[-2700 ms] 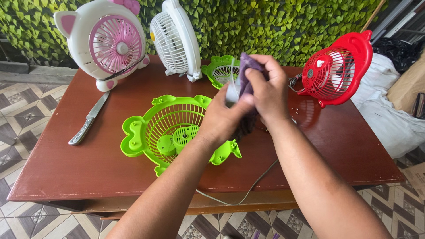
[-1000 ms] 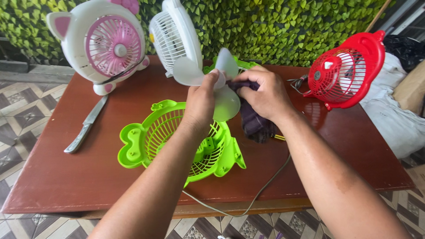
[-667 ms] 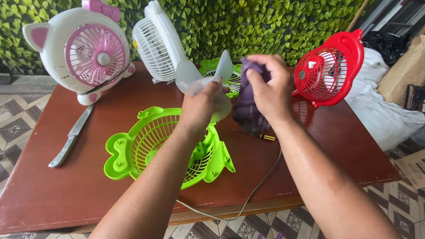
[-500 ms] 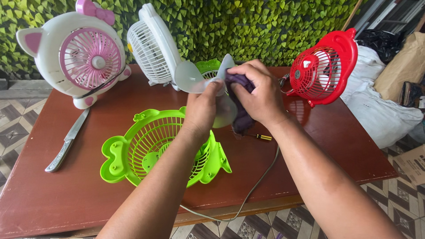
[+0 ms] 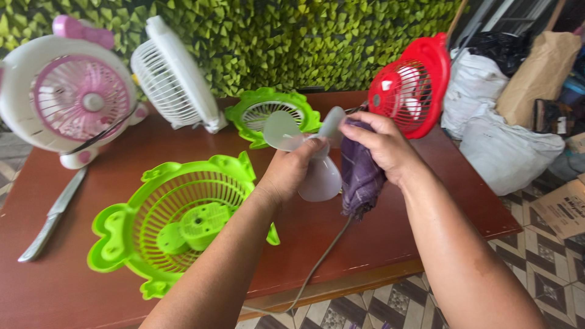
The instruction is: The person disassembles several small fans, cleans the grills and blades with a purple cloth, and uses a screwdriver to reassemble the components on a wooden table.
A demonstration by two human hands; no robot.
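My left hand [image 5: 291, 173] grips a pale translucent three-bladed fan propeller [image 5: 317, 180] above the brown table [image 5: 390, 225]. My right hand [image 5: 381, 146] presses a dark purple cloth [image 5: 361, 176] against one of the blades. Below and left of the hands lies a bright green fan body [image 5: 177, 222] with its grille facing up. A second green grille [image 5: 271, 113] lies behind the propeller. A grey cord [image 5: 323, 259] hangs off the table's front edge.
A white and pink cat-shaped fan [image 5: 73, 100] and a white fan [image 5: 173, 76] stand at the back left, a red fan [image 5: 411, 85] at the back right. A knife [image 5: 52, 216] lies at the left. White sacks [image 5: 506, 146] and a cardboard box [image 5: 567, 207] sit right of the table.
My view has shifted left and closer. The right hand has slid the purple cloth along the propeller blade while the left hand keeps hold of the propeller.
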